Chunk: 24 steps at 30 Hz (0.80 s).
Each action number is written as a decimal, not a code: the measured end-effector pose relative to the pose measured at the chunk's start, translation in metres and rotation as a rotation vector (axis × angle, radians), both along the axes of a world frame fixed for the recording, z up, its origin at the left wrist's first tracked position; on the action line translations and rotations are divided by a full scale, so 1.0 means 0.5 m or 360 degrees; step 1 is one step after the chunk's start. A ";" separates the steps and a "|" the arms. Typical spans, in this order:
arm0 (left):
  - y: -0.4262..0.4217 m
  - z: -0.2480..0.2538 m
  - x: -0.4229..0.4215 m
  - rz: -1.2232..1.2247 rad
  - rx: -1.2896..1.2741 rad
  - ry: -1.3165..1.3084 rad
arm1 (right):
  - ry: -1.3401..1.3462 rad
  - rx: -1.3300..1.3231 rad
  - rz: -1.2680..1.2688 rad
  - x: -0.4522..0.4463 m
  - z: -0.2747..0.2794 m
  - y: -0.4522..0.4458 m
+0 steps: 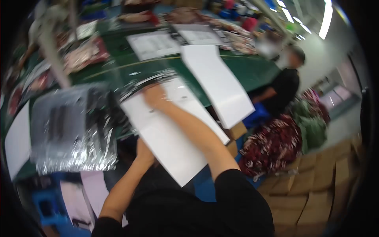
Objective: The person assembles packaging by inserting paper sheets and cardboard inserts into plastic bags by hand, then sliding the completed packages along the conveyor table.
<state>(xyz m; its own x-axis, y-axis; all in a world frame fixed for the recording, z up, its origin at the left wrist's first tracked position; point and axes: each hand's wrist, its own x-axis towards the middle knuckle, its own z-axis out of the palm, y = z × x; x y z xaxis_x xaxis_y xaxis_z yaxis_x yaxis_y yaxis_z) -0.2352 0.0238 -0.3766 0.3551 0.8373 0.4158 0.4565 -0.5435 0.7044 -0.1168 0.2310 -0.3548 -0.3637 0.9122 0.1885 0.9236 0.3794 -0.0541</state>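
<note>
A white sheet of board point(166, 134) lies slanted in front of me, its near corner toward my body. Across its far end, my right hand point(154, 96) reaches onto crinkled clear plastic point(167, 75); motion blur smears the fingers, so their grip is unclear. Beneath the left edge of the board is my left hand point(145, 152), its fingers hidden behind the sheet. To the left lies a stack of clear plastic bags point(73, 126) with shiny, crinkled edges. Another long white board point(219, 87) sits to the right of the bags and sheet, partly overhanging the table.
The green table point(118, 67) bears printed white sheets point(154, 42) and bagged garments point(85, 53). A person in black point(286, 89) is at its right end. Dark red patterned fabric point(272, 146), green cloth point(310, 124) and cardboard boxes point(316, 181) fill the right side. A pale post point(51, 47) stands left.
</note>
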 end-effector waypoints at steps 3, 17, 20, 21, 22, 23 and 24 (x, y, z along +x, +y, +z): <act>-0.015 -0.034 -0.008 -0.0064 0.0022 -0.0048 | -0.0317 0.0019 0.0099 -0.022 0.016 0.019; -0.073 0.072 -0.024 -0.0255 0.0251 0.0166 | 0.1050 -0.0185 -0.0130 -0.029 0.068 0.074; -0.080 0.056 -0.020 -0.0256 0.0239 0.0138 | 0.1490 -0.0375 -0.0487 -0.049 0.084 0.077; -0.080 0.048 -0.016 -0.0263 0.0241 0.0128 | 0.1712 -0.0458 -0.0672 -0.053 0.090 0.081; -0.079 0.041 -0.013 -0.0274 0.0244 0.0128 | 0.1715 -0.0450 -0.0680 -0.058 0.096 0.085; -0.077 0.037 -0.013 -0.0288 0.0194 0.0123 | 0.1660 -0.0282 -0.0777 -0.063 0.096 0.094; -0.078 0.034 -0.013 -0.0303 0.0196 0.0128 | 0.1669 -0.0274 -0.0790 -0.056 0.093 0.093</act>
